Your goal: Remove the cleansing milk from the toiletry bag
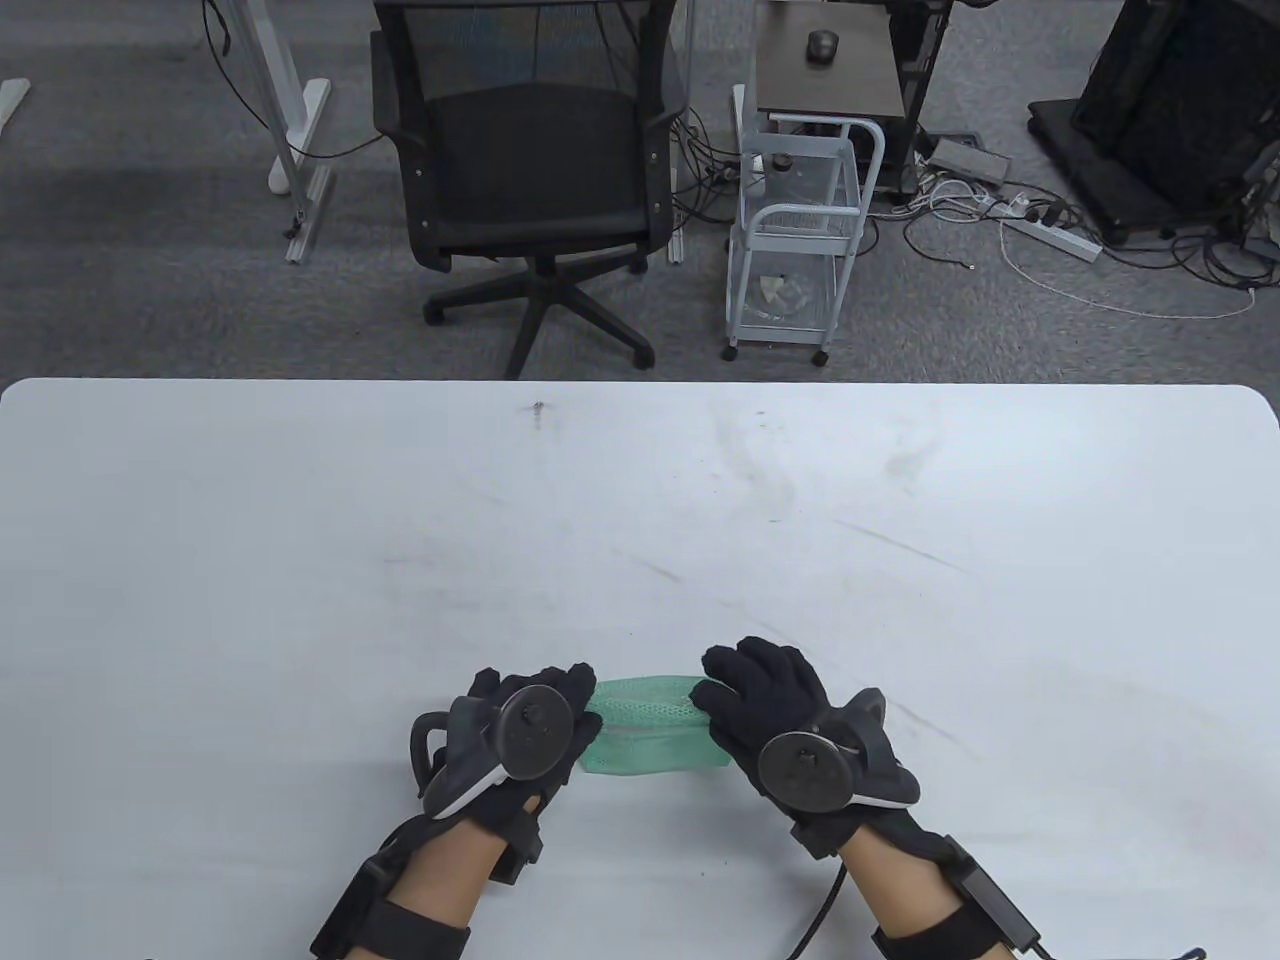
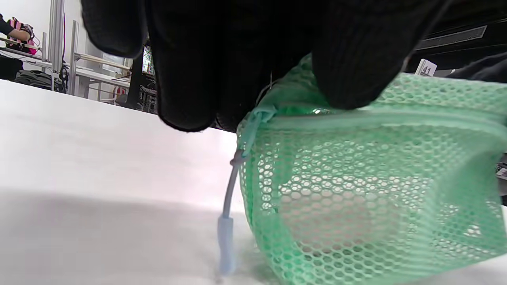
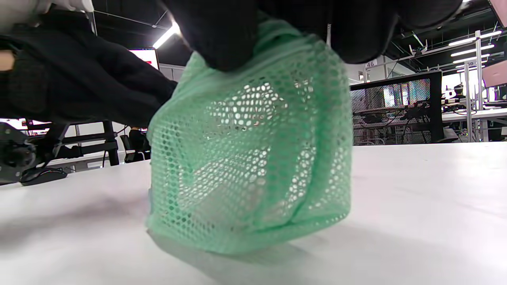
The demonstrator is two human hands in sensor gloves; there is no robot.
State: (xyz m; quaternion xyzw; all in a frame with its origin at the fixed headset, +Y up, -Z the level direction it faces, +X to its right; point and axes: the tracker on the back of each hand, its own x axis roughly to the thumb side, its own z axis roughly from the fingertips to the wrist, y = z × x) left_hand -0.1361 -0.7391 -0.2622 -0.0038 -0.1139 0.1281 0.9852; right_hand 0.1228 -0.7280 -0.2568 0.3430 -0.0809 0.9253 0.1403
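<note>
A green mesh toiletry bag [image 1: 650,728] stands on the white table [image 1: 640,520] near its front edge. My left hand [image 1: 560,715] grips the bag's left end; in the left wrist view its fingers [image 2: 348,67] pinch the top edge of the bag [image 2: 368,182] by the zip. A pale zip pull [image 2: 226,233] hangs down that end. My right hand [image 1: 745,690] grips the bag's right top; in the right wrist view its fingers [image 3: 222,35] pinch the bag [image 3: 253,158] from above. A pale shape shows faintly through the mesh; the cleansing milk cannot be made out.
Beyond the table's far edge stand a black office chair [image 1: 530,190] and a white wire trolley [image 1: 800,230]. Cables and a power strip [image 1: 1050,235] lie on the floor at the right.
</note>
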